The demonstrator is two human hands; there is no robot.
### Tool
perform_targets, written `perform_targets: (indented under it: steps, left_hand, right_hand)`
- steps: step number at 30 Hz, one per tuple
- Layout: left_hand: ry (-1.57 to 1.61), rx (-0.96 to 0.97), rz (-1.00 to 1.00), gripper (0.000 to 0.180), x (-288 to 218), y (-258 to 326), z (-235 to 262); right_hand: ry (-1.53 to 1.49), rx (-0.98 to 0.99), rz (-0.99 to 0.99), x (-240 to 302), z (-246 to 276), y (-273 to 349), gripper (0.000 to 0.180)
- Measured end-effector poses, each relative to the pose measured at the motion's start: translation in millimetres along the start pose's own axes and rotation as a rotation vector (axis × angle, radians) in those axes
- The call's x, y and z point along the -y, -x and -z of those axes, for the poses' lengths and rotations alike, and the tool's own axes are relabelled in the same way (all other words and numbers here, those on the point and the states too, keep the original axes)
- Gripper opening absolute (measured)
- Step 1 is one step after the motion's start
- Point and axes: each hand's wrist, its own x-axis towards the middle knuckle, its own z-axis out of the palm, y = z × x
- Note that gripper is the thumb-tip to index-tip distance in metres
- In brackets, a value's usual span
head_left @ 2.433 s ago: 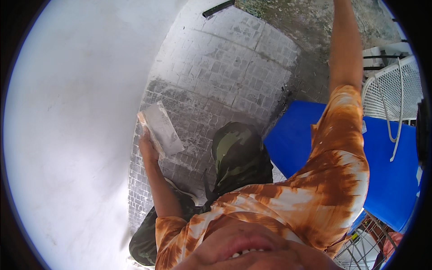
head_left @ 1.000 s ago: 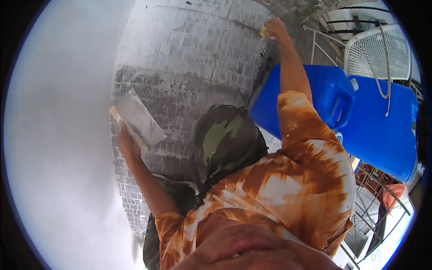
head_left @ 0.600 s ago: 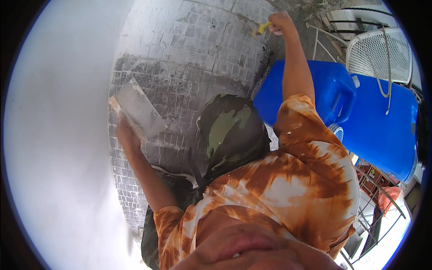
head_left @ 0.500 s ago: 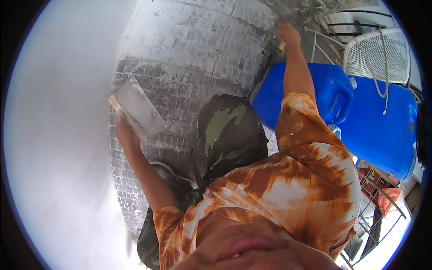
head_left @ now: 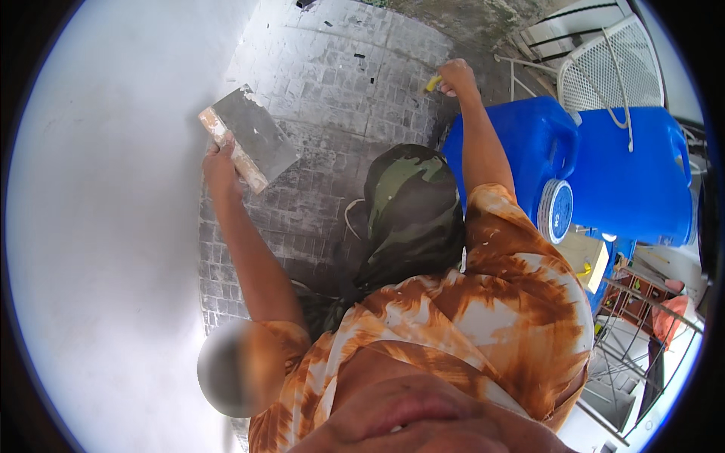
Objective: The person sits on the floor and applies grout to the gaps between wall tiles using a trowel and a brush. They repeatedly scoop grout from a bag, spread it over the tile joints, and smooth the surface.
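Plastering work, judged mid-course. Left hand (head_left: 220, 162) has its fingers clenched round the pale wooden handle of a wide metal trowel (head_left: 253, 140); the grey blade stands out past the fingertips, tilted, its far edge close to the white wall (head_left: 113, 226), though contact cannot be told. Right hand (head_left: 455, 75) is stretched out and closed on a small yellow-handled tool (head_left: 430, 84), whose working end is too small to read. The wall beside the left fingers looks smooth and evenly white, so I judge much of the coating done; no bare patch shows, and what is left cannot be told. Beyond both sets of fingertips lies open grey paving (head_left: 340, 90). Just right of the right forearm stand two blue drums (head_left: 604, 174), with a white mesh chair (head_left: 604, 72) behind, narrowing that side.
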Motion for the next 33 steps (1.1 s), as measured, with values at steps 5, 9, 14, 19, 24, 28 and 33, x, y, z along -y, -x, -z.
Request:
perform_targets:
  steps: [5,9,14,19,24,28,33]
  left_hand:
    - [-0.036,0.085,-0.004,0.032,-6,2,14]
    - [-0.081,0.092,0.083,0.033,-15,16,40]
    - [-0.065,0.17,0.091,0.035,-21,16,56]
    - [-0.116,0.267,0.096,0.034,-20,11,68]
    - [-0.006,0.282,0.074,0.033,-11,1,82]
    - [-0.063,0.265,0.127,0.037,-3,-14,90]
    - [-0.135,0.261,0.084,0.041,6,-30,83]
  right_hand:
    - [0.28,-0.15,-0.136,4,-15,25,0.027]
    - [0.125,0.013,-0.128,-11,-25,30,0.026]
    - [0.737,-0.048,0.487,-27,-37,17,0.025]
    - [0.268,-0.244,-0.218,-29,-46,24,0.026]
    - [0.318,0.161,0.496,-42,-39,56,0.02]
    - [0.177,-0.359,-0.111,-48,-43,64,0.023]
    - [0.841,-0.149,0.479,-45,-57,73,0.027]
